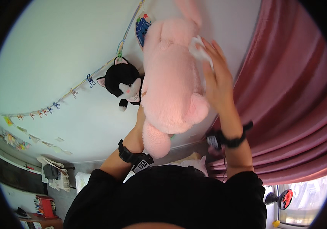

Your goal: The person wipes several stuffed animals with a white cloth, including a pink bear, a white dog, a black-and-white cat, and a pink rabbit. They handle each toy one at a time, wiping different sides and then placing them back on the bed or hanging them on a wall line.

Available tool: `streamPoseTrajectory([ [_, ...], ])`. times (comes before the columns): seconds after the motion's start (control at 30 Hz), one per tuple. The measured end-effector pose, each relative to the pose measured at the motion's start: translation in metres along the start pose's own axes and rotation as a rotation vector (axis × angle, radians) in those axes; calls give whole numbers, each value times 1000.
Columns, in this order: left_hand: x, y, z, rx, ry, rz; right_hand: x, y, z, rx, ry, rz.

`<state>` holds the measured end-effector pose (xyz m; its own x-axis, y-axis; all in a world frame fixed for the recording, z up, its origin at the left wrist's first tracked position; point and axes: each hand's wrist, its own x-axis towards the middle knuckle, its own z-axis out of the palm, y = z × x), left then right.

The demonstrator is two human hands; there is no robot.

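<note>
A large pink plush toy [170, 83] hangs against the pale wall in front of me, its long limb dangling at the bottom. My left hand [143, 100] is at its left side, mostly hidden by the fur; its grip does not show. My right hand [218, 75] is at the upper right of the toy, with a white cloth or tissue [199, 50] between thumb and fingers, close to the fur. A black and white plush cat [122, 77] hangs just left of the pink toy, and a blue patterned item [142, 28] is partly hidden behind it.
A braided cord [80, 83] with small clips runs along the wall to the left. A pink curtain [283, 86] hangs at the right, above a window with a small black fan-like object [285, 199]. At lower left are a rack with cloth [51, 171] and a red shelf [45, 206].
</note>
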<state>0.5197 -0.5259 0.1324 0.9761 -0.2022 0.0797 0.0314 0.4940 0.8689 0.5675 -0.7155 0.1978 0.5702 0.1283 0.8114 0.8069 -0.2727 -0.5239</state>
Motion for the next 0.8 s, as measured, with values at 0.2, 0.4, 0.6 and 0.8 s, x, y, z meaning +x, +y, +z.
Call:
streamPoseTrajectory([
  [0.2,-15,2,-6,9,-44,7,-76,25,60,287,-39,-49],
  [0.4,-46,5,-14,214,-168,18,-148,13,54,118,-162,-372],
  [0.6,-33,-15,-9,583,-357,200,-100,-26,43,-492,125,-297],
  [0.8,-27,-6,-3,97,-354,-11,-87,-58,28,-496,-55,-530],
])
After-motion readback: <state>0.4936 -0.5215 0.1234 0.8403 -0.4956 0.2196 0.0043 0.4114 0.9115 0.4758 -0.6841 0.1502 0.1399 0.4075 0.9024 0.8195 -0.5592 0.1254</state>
